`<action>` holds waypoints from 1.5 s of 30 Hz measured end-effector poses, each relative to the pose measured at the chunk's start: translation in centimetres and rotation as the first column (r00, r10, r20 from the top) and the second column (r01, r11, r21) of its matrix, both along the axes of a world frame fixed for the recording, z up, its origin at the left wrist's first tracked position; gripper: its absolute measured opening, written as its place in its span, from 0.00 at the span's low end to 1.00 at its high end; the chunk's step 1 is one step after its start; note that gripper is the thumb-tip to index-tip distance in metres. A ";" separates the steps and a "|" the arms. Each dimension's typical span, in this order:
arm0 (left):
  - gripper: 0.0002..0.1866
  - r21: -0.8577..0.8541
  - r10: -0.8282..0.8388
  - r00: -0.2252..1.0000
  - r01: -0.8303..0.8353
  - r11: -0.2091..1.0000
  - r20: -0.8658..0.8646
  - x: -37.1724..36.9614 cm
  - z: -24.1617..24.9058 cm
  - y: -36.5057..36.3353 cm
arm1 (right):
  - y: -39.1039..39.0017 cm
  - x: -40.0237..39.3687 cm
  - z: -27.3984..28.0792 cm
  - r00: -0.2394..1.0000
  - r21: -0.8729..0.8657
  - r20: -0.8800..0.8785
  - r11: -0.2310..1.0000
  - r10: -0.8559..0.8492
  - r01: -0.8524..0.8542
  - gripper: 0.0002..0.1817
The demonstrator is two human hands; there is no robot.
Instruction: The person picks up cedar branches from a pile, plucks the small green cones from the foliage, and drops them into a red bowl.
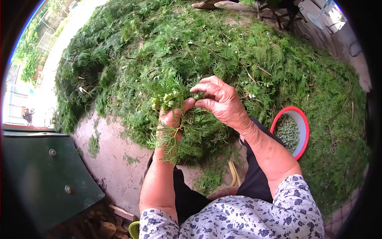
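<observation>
My left hand [173, 115] is closed around a leafy evergreen sprig [172, 85], with flat green foliage rising above the fist and hanging over the wrist. A cluster of pale green cones [169, 100] shows on the sprig beside the thumb. Close by, my right hand [221, 101] pinches with thumb and fingers around a small green cone [199, 95], partly covered by the fingertips. The two hands nearly meet in front of my knees. To the right of my right forearm, a bowl with a red rim [304, 119] holds many small green cones [287, 133].
A large heap of cut evergreen branches [254, 59] spreads ahead and to the right. Bare concrete floor [107, 153] shows at left, beside a dark green panel [43, 171] with bolts. Part of a light green container [134, 230] is at the bottom. Wooden stool legs [278, 16] stand at the back.
</observation>
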State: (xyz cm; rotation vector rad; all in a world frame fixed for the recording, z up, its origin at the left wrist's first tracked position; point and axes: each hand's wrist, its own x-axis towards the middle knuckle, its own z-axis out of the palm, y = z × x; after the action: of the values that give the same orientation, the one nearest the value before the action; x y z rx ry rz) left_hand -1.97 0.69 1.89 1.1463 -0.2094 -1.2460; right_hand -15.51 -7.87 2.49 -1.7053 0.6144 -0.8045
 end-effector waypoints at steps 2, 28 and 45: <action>0.13 0.023 0.004 1.000 -0.004 1.000 0.000 0.0 0.3 0.1 | 0.0 0.1 -0.3 1.000 -0.069 0.016 0.997 -0.016 0.017 0.15; 0.09 -0.244 0.026 0.978 -0.077 0.967 -0.205 0.4 2.3 0.8 | -3.0 -1.5 -1.9 0.880 0.795 0.449 0.521 -0.157 -0.313 0.06; 0.09 -0.431 -0.098 0.890 -0.117 0.895 -0.446 4.1 0.4 1.0 | -1.5 -0.6 -1.6 0.878 -0.006 -0.329 0.929 0.348 -0.370 0.18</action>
State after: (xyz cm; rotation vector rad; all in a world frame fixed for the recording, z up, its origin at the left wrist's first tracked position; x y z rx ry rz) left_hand 2.14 1.64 2.32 0.4318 -0.1233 -1.3353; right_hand -16.12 -9.33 0.92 -1.9592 0.4669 -0.2844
